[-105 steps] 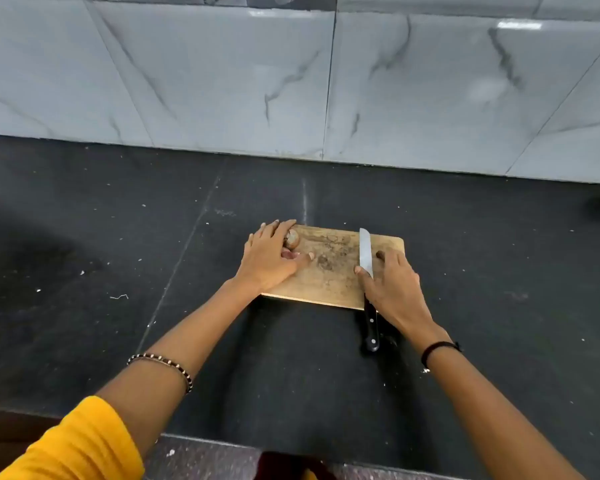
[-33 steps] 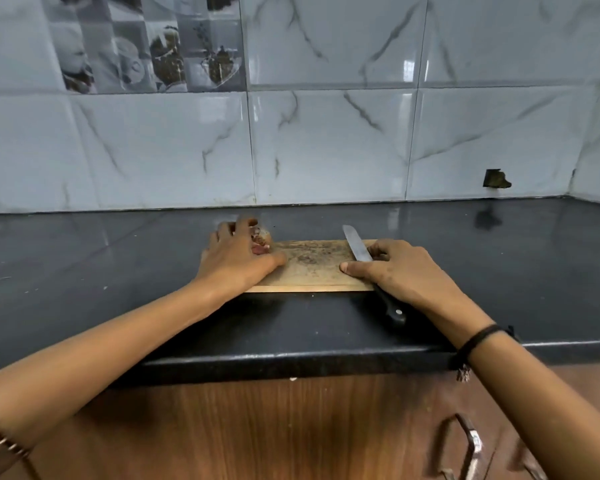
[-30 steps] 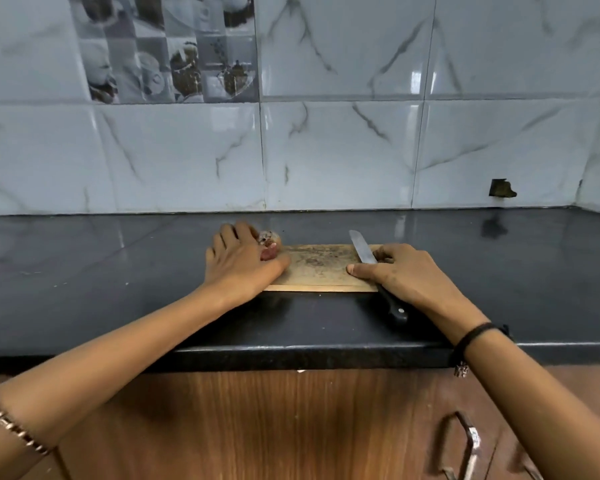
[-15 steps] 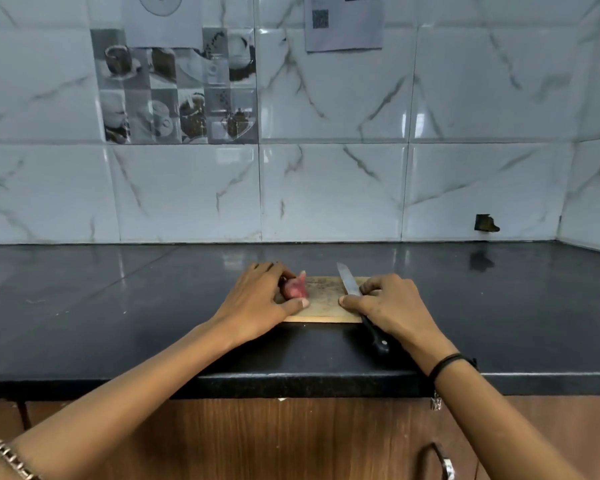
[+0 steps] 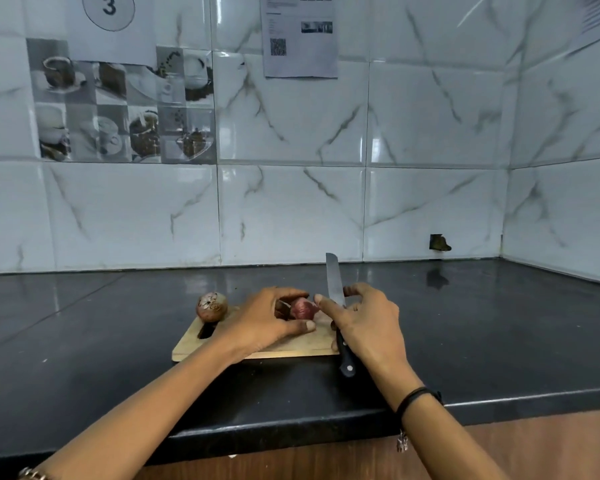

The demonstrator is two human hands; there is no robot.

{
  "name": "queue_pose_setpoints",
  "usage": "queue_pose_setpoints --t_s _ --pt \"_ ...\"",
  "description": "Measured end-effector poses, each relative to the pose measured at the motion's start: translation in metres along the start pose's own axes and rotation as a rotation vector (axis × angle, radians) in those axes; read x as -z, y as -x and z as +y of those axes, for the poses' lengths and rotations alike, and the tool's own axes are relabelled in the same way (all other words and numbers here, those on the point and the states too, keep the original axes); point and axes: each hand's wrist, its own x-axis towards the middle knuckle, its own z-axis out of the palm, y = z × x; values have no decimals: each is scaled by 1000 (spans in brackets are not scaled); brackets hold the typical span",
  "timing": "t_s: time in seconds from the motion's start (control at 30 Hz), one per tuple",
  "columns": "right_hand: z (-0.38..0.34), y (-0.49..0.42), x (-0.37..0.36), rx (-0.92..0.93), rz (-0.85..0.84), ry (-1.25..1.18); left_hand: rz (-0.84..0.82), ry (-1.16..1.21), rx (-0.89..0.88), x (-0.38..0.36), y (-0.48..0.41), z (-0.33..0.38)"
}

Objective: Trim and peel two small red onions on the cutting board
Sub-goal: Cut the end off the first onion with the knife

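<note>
A wooden cutting board lies on the black counter. One small red onion sits mid-board, held between the thumb and fingers of my left hand. A second onion, still in dry brown skin, rests at the board's far left corner, beside the handle slot. My right hand grips a black-handled knife, whose blade points up and away just right of the held onion. My right forefinger reaches toward that onion.
The black counter runs to a marble-tiled wall behind and a corner at the right. Its front edge is close below my wrists, with wooden cabinet fronts underneath. Papers hang on the wall tiles.
The view has tilted up. My left hand moved right with one onion, uncovering the second at the board's left corner. My right hand lifted the knife, so its blade now points upward.
</note>
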Motion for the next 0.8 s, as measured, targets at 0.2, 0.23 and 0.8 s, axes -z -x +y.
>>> queue_pose_setpoints --t_s 0.2,0.23,0.8 --pt "-8 9 10 -67 -70 -141 6 35 28 3 1 -1" --pt "-9 10 9 -73 -101 -174 8 37 33 4 2 -2" --pt "-8 12 4 11 -266 -116 90 11 -29 6 -3 -12"
